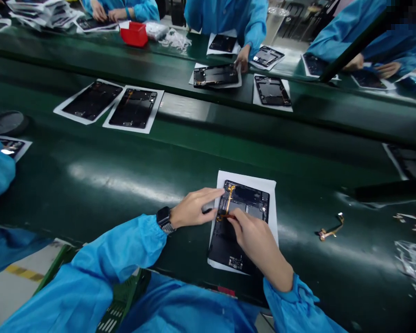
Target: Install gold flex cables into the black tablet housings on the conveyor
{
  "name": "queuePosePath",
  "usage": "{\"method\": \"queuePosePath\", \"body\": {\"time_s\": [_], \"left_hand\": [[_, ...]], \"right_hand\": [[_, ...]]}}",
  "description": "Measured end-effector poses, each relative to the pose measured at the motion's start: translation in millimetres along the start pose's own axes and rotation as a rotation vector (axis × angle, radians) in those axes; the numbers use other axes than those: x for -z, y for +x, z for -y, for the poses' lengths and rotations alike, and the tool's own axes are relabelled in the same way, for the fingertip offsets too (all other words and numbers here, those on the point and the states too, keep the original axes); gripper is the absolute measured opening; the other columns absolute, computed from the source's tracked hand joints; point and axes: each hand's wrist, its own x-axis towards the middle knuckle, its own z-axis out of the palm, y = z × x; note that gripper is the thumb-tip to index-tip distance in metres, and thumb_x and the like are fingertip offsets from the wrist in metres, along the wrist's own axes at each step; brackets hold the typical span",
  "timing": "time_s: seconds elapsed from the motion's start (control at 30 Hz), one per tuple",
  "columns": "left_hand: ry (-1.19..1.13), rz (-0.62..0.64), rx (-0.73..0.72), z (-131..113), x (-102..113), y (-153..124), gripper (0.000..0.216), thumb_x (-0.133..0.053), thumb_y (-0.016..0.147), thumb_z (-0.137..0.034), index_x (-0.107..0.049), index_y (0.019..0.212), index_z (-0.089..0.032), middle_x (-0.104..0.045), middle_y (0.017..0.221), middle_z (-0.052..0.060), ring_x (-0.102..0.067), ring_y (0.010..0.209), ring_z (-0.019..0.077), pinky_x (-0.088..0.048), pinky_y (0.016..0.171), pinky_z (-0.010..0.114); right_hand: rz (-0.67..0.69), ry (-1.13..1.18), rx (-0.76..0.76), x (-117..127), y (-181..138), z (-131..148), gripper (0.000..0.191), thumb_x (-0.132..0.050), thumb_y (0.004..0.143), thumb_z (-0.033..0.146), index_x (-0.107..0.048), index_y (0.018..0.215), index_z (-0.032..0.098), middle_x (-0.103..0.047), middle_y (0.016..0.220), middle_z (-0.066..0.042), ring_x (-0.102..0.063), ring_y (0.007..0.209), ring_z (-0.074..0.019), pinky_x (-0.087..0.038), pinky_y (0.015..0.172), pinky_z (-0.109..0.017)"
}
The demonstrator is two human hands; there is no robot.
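Observation:
An opened tablet body lies on a white sheet on the green belt in front of me. An orange flex cable runs along its upper left part. My left hand, with a dark watch at the wrist, stretches its index finger to the cable's top end. My right hand pinches the cable's lower end with its fingertips and covers the tablet's middle.
A loose orange flex cable lies on the belt to the right, with clear plastic bags beyond it. More tablets on sheets lie across the belt. People in blue coats work on the far side, near a red bin.

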Motion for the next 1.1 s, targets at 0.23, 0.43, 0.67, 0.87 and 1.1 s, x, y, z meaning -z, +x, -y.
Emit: {"method": "queuePosePath", "body": {"time_s": [0.23,0.43,0.67,0.87,1.1], "left_hand": [[0.044,0.097,-0.018,2.3,0.9,0.0,0.063,-0.060,0.085,-0.025,-0.037,0.143,-0.016,-0.045,0.143,0.016,-0.043,0.132,0.0277,-0.040,0.110,0.043],[0.078,0.156,-0.066,4.3,-2.6,-1.9,0.074,-0.067,0.084,-0.034,-0.031,0.145,-0.013,-0.036,0.148,0.019,-0.034,0.138,0.0309,-0.033,0.113,0.046],[0.071,0.174,-0.072,6.6,-4.7,-3.2,0.076,-0.068,0.083,-0.035,-0.030,0.145,-0.015,-0.036,0.148,0.019,-0.032,0.139,0.0319,-0.031,0.114,0.048],[0.083,0.171,-0.075,7.9,-5.4,-3.6,0.075,-0.069,0.083,-0.037,-0.033,0.143,-0.011,-0.036,0.148,0.021,-0.032,0.139,0.0317,-0.031,0.114,0.047],[0.105,0.175,-0.073,7.6,-5.2,-2.5,0.075,-0.071,0.082,-0.038,-0.036,0.141,-0.008,-0.037,0.147,0.022,-0.033,0.138,0.0316,-0.031,0.114,0.045]], "right_hand": [[0.060,-0.156,0.041,2.8,7.4,9.4,0.007,-0.051,0.095,0.013,-0.054,0.090,0.018,-0.065,0.078,-0.003,-0.063,0.061,-0.0197,-0.032,0.051,-0.028],[0.034,-0.107,0.066,1.4,6.2,8.8,0.009,-0.049,0.094,0.012,-0.055,0.093,0.018,-0.067,0.081,-0.005,-0.064,0.064,-0.0207,-0.035,0.052,-0.027],[-0.064,-0.014,0.072,-10.3,4.1,9.2,0.018,-0.040,0.098,0.015,-0.058,0.096,0.017,-0.069,0.090,-0.008,-0.067,0.069,-0.0214,-0.041,0.053,-0.027],[-0.189,0.181,0.011,-5.5,-4.1,4.2,0.012,-0.048,0.098,0.023,-0.060,0.100,0.020,-0.071,0.091,-0.005,-0.069,0.077,-0.0202,-0.050,0.065,-0.026],[-0.199,0.183,0.015,-15.3,-7.5,7.3,0.015,-0.046,0.099,0.024,-0.060,0.102,0.020,-0.071,0.092,-0.005,-0.069,0.078,-0.0199,-0.050,0.064,-0.027]]}}
